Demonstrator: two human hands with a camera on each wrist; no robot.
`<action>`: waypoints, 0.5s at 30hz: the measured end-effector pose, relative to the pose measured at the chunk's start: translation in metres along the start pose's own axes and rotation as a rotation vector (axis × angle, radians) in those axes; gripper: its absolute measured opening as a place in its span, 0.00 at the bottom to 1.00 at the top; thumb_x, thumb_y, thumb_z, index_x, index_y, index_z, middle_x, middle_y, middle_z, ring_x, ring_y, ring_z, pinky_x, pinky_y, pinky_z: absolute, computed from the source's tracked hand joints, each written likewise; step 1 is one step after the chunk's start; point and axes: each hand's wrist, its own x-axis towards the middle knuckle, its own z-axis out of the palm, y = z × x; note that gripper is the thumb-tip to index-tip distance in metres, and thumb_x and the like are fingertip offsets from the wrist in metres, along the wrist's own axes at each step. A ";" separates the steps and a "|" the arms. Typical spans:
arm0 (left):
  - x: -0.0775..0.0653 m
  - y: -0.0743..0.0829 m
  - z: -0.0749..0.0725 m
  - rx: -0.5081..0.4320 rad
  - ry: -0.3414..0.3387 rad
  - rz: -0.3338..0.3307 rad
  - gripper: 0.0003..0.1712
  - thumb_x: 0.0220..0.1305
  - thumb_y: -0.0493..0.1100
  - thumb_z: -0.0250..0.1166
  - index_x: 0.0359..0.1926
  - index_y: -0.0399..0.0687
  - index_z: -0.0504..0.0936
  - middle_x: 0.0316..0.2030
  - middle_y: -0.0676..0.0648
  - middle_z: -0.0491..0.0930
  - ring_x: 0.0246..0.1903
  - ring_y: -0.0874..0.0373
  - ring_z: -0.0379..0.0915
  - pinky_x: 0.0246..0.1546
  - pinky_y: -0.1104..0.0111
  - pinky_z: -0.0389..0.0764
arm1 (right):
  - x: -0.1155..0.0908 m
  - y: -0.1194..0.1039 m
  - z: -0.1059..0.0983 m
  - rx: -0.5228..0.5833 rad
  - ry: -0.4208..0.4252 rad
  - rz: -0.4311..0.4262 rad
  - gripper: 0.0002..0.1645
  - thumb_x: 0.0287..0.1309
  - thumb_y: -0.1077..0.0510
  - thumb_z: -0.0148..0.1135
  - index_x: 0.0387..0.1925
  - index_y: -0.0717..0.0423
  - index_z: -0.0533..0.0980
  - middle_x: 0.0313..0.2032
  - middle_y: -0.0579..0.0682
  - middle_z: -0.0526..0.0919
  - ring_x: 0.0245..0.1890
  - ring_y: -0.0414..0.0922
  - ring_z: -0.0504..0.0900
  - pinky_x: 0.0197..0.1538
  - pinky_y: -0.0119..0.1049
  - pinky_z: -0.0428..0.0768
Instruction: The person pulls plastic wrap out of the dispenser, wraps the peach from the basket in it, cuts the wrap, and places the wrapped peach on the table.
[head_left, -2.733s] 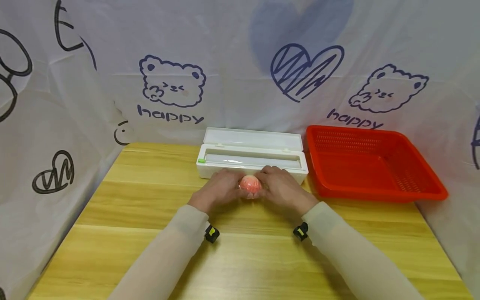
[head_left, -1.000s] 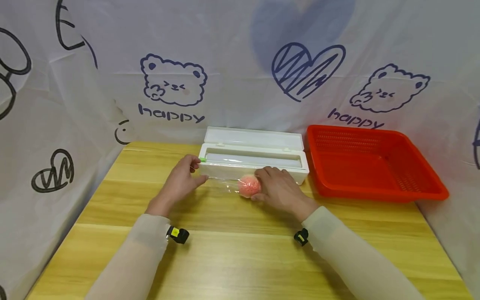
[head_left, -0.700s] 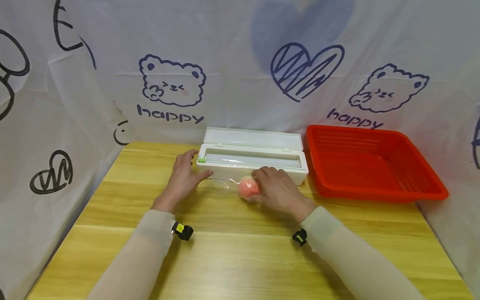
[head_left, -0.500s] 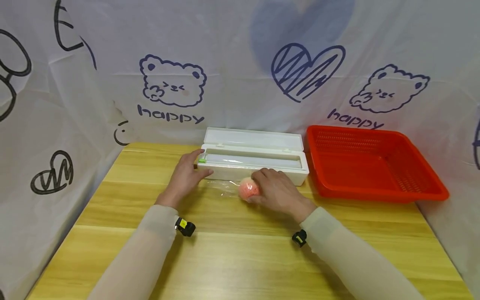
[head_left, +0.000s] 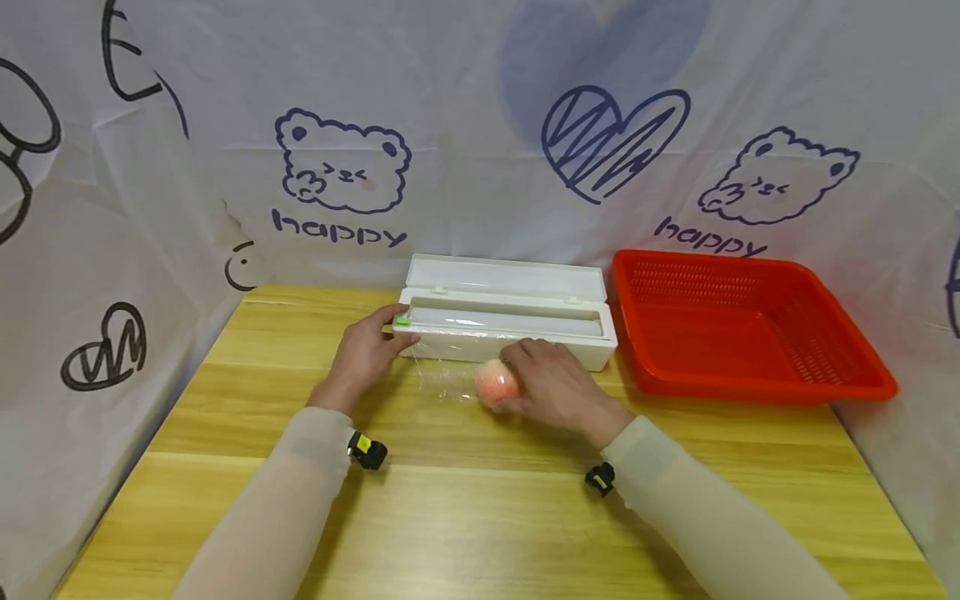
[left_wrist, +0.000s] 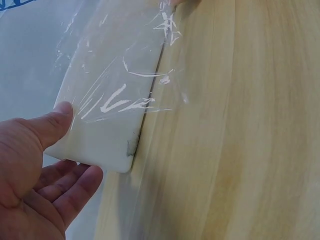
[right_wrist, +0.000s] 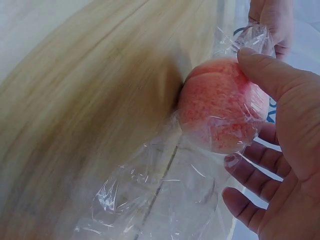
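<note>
Cloth [head_left: 465,158] printed with dark line drawings rises at the far left and behind the wood-grain worktop [head_left: 480,517]. Next comes the left hand [head_left: 362,354], its grip pinching the near end of a white box [head_left: 480,297], thumb on the front edge and fingers bent at the end wall. A green slider [head_left: 402,321] sits just beside those fingertips. The box lies lengthwise with its lid tipped back, a pale roll [head_left: 506,318] inside. Clear film [head_left: 450,375] spreads, wrinkled, from its front to a pink ball [head_left: 497,383], which it covers. The ball is in front of the box, between thumb and fingers of the right hand [head_left: 558,387], that grip curled round it; whether it touches the worktop I cannot tell. Furthest right stands a red basket [head_left: 757,387] with slotted walls.
</note>
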 end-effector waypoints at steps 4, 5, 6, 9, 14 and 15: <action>0.000 0.000 0.000 0.001 0.005 -0.006 0.34 0.64 0.57 0.63 0.68 0.59 0.66 0.65 0.45 0.70 0.53 0.48 0.75 0.48 0.54 0.81 | -0.001 -0.002 0.000 -0.001 -0.019 -0.009 0.40 0.48 0.29 0.65 0.55 0.49 0.70 0.53 0.49 0.76 0.51 0.48 0.73 0.56 0.49 0.73; 0.000 0.000 0.000 0.003 0.005 -0.008 0.34 0.64 0.57 0.63 0.68 0.60 0.66 0.65 0.45 0.70 0.53 0.48 0.75 0.48 0.54 0.81 | -0.001 -0.002 0.000 -0.003 -0.025 -0.011 0.41 0.47 0.29 0.65 0.55 0.49 0.70 0.53 0.49 0.76 0.52 0.48 0.73 0.56 0.50 0.73; 0.000 0.000 0.000 0.005 0.004 -0.008 0.34 0.64 0.57 0.63 0.68 0.60 0.66 0.65 0.46 0.70 0.53 0.48 0.75 0.47 0.54 0.81 | -0.001 -0.003 0.000 -0.005 -0.030 -0.014 0.42 0.47 0.28 0.65 0.56 0.49 0.70 0.54 0.49 0.76 0.52 0.48 0.73 0.56 0.50 0.73; 0.000 -0.001 0.000 0.008 0.002 -0.006 0.34 0.64 0.56 0.63 0.68 0.60 0.66 0.65 0.45 0.70 0.54 0.48 0.75 0.47 0.54 0.81 | -0.002 -0.003 0.000 -0.015 -0.040 -0.022 0.43 0.46 0.27 0.65 0.56 0.49 0.70 0.53 0.49 0.75 0.52 0.47 0.72 0.56 0.49 0.73; 0.000 0.000 -0.001 0.004 0.001 0.003 0.33 0.64 0.56 0.64 0.68 0.59 0.66 0.65 0.44 0.70 0.54 0.47 0.75 0.48 0.53 0.80 | -0.003 -0.004 -0.001 -0.020 -0.031 -0.027 0.44 0.45 0.27 0.65 0.56 0.49 0.70 0.54 0.49 0.75 0.54 0.48 0.71 0.58 0.49 0.72; 0.000 0.000 -0.001 0.004 -0.001 0.005 0.33 0.64 0.56 0.64 0.68 0.59 0.66 0.65 0.44 0.70 0.54 0.47 0.75 0.48 0.53 0.80 | -0.003 -0.005 -0.001 -0.019 -0.030 -0.026 0.44 0.45 0.27 0.64 0.57 0.49 0.70 0.54 0.49 0.75 0.54 0.48 0.71 0.59 0.49 0.72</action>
